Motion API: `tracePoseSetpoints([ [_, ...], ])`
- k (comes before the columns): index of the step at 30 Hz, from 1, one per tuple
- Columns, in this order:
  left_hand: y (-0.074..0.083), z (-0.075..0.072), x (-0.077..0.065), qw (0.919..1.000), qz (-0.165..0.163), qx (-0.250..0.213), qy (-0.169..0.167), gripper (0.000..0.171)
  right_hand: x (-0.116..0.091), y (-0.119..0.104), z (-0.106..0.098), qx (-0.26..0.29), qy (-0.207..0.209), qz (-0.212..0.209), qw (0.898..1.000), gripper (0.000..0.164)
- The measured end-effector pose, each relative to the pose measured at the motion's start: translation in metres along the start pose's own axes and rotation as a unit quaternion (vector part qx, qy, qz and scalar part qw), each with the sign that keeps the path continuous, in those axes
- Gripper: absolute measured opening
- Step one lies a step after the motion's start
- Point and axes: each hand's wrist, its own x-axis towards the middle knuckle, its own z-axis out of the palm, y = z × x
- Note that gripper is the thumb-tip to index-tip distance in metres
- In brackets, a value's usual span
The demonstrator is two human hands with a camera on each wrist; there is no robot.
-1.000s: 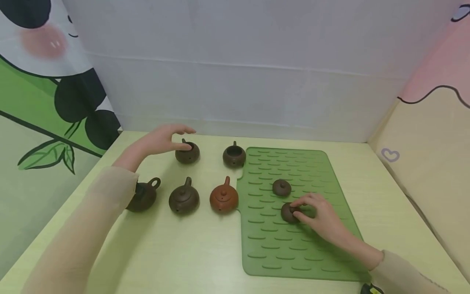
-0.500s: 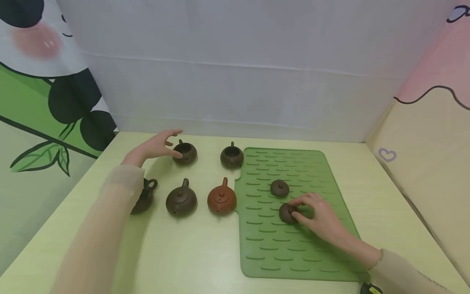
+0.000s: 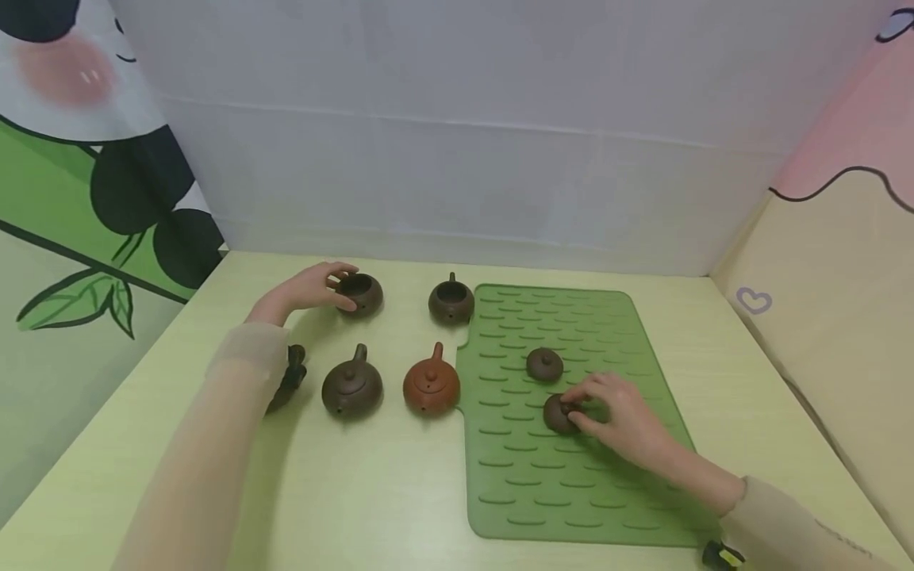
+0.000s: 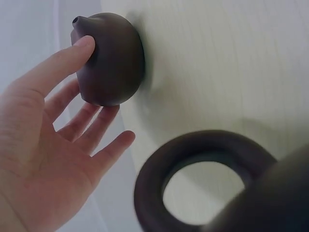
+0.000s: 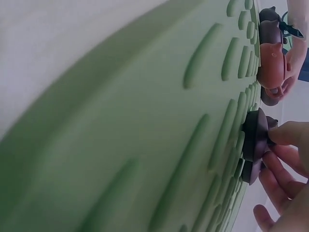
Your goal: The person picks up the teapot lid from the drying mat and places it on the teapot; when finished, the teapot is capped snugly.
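Observation:
At the back left of the table my left hand (image 3: 305,288) holds a lidless dark brown teapot (image 3: 367,300). In the left wrist view the thumb lies beside the spout (image 4: 86,22) and the fingers reach round the far side of the pot. Over the green mat my right hand (image 3: 628,420) pinches the knob of a dark brown teapot lid (image 3: 557,415) between thumb and fingers. That lid stands close over the mat in the right wrist view. A second dark lid (image 3: 545,365) lies on the mat just behind it.
A second lidless dark teapot (image 3: 451,304) stands by the back left corner of the ribbed green mat (image 3: 571,476). Nearer stand a lidded dark teapot (image 3: 353,390) and a reddish-brown one (image 3: 432,386). Another dark teapot (image 3: 289,385) is mostly hidden behind the left forearm.
My left hand has drawn back to the left from above the teapot's opening, and its fingers have come down round the pot's side. The right hand stays on the lid's knob.

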Motion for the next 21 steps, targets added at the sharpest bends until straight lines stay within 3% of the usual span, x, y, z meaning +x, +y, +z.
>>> tracePoseSetpoints([
  [14, -0.007, 0.002, -0.003, 0.9991, -0.004, -0.043, -0.006, 0.080, 0.011, 0.002, -0.007, -0.007, -0.043, -0.025, 0.999, 0.024],
  [21, -0.012, 0.003, -0.002, 0.9976, -0.015, -0.067, -0.012, 0.079, 0.029, -0.005, -0.016, 0.016, -0.085, -0.042, 0.995, 0.020],
])
